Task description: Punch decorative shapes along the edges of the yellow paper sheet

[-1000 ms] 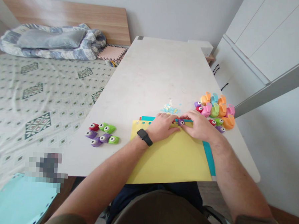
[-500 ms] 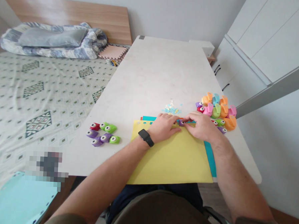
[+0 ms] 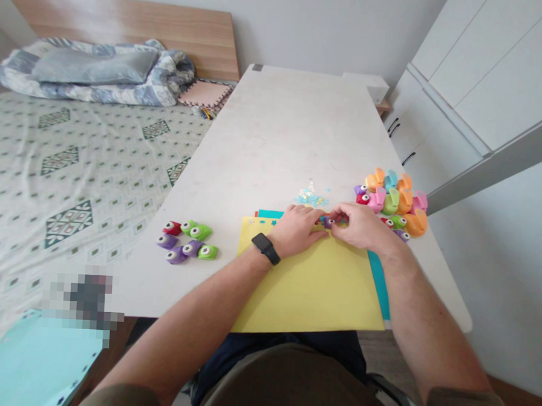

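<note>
A sheet of yellow paper (image 3: 312, 290) lies before me, with a row of small cut-out shapes along its far edge. My left hand (image 3: 295, 228), a black watch on its wrist, rests on that edge with thumb and fingers apart. Its fingertips come close to a small purple craft punch (image 3: 328, 222) at the paper's far edge. From the right, my right hand (image 3: 358, 227) pinches this punch between thumb and fingers; part of it is hidden. Under the yellow sheet, blue paper (image 3: 378, 281) sticks out at the right and far sides, with a sliver of orange-red.
Blue and pale paper bits (image 3: 311, 198) lie beyond my hands. Several small punches (image 3: 190, 248) stand at the left; more punches, large and small (image 3: 391, 200), crowd the table's right edge. A bed (image 3: 114, 158) adjoins at left, with punched light-blue paper (image 3: 40, 360) at lower left.
My right hand's fingers have shifted and drawn closer together around the purple punch. My left hand stays in place on the paper. The view has shifted slightly.
</note>
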{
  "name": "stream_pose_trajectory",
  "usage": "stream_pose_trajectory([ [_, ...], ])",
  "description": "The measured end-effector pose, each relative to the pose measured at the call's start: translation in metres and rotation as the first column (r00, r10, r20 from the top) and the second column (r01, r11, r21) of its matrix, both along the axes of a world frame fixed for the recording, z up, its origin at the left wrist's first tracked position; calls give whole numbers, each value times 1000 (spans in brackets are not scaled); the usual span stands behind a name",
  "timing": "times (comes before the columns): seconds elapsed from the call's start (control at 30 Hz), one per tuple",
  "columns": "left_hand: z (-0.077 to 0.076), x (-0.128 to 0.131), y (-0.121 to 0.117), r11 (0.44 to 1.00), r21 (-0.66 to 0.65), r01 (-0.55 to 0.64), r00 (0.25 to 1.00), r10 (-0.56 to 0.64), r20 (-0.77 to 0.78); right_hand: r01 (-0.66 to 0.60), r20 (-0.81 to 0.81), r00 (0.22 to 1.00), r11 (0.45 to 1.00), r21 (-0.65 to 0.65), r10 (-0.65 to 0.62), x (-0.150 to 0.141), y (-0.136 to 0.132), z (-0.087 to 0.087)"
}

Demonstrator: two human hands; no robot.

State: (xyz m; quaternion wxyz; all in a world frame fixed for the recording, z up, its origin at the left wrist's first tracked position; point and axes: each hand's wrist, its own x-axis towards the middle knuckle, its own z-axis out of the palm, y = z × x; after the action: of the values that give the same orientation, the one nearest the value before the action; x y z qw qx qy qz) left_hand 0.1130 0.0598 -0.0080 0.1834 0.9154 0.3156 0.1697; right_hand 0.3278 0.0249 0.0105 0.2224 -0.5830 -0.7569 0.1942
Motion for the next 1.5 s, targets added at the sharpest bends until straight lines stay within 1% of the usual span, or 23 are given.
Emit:
stream_pose_trajectory([
  [0.07, 0, 0, 0, 1000, -1, -2, 1000, 2, -2, -15, 3, 1000, 1000, -11, 15, 0, 1, 1],
  [0.43, -1, -1, 0, 1000, -3, -13, 1000, 13, -1, -36, 48, 998, 991, 129, 30, -4, -7, 9],
  [0.6, 1, -1, -1, 1000, -3, -10, 1000, 10, -10, -25, 73, 997, 990, 140, 14, -5, -8, 11],
  [0.73, 1, -1, -1, 1000, -3, -16, 1000, 16, -11, -32, 62, 998, 986, 164, 22, -6, -8, 11],
  [0.83, 1, -1, -1, 1000, -5, -13, 1000, 12, -8, -24, 51, 999, 988, 155, 16, -6, -8, 10],
  [1.03, 1, 1, -2, 999, 0, -33, 999, 33, -12, -74, 43, 997, 989, 131, 69, -3, -8, 7],
  [1.23, 1, 0, -2, 999, -1, -42, 999, 42, -16, 6, 9, 1000, 987, 160, -7, -3, -8, 6],
  [1.5, 3, -1, -2, 999, -9, -38, 999, 38, -6, 117, -154, 983, 988, 103, -100, 2, -5, -2],
])
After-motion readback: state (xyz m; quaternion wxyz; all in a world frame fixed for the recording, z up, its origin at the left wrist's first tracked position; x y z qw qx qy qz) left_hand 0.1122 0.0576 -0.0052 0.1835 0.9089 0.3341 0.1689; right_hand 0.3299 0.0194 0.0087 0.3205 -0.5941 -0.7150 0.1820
